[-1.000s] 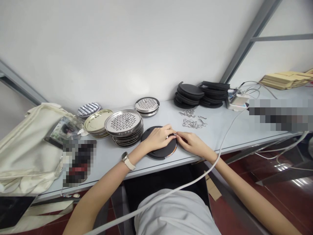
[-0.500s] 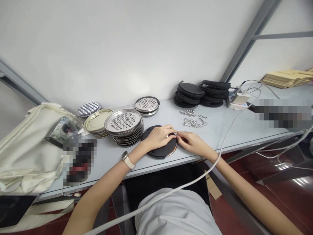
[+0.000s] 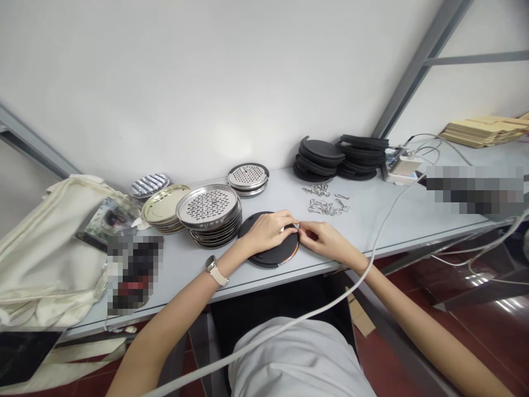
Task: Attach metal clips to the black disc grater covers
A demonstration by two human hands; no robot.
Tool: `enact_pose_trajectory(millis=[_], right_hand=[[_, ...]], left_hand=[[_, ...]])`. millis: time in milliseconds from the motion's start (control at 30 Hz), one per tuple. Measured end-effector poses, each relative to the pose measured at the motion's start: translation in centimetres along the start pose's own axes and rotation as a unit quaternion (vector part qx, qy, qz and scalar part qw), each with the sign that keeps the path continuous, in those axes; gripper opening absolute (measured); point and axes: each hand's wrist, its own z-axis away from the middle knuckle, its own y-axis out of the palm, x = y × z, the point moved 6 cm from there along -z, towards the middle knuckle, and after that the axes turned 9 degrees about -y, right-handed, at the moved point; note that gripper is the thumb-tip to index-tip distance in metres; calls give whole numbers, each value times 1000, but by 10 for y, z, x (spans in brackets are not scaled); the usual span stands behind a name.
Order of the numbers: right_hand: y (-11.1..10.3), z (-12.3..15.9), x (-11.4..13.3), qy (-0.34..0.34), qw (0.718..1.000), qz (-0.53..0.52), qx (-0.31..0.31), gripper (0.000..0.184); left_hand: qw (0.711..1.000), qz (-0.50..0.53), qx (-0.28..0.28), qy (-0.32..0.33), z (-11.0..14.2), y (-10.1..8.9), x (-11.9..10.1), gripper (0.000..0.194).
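On the table's front edge lies a black round disc [image 3: 264,259], with a strip of shiny metal showing along its right rim. My left hand [image 3: 270,230] lies across the top of it, fingers and thumb closed toward the right rim. A small white patch shows between that thumb and forefinger. From the right, my right hand [image 3: 320,238] meets the left fingertips at the same rim, its thumb and fingers pinched together. Whatever sits in this pinch is too small and covered to make out. Close by on the left stands a stack of round metal graters [image 3: 210,207].
Behind lie several small metal clips [image 3: 324,207] and stacks of black round covers [image 3: 320,157]. Gold-coloured lids [image 3: 165,204] and more graters [image 3: 248,176] stand left and back. A white cable [image 3: 330,303] crosses in front of my right forearm. Cream cloth [image 3: 49,242] covers the left end.
Both hands stay at the rim of the disc, with hardly any finger movement. The whole view has shifted very slightly.
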Motion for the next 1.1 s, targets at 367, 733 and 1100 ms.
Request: enact_pose_trajectory(millis=[367,733,1100], right_hand=[[1,1,-6,21,1000,-13,-3,27],[2,1,-9,34,998,-55,1,29],[-1,1,-5,12,995,-97,-28,16]], left_hand=[[999,39,-18,0,0,-1,0,33],[998,54,-12,-6,-1,-2,0,31],[998,68,-15,-1,-1,-3,-1,25]])
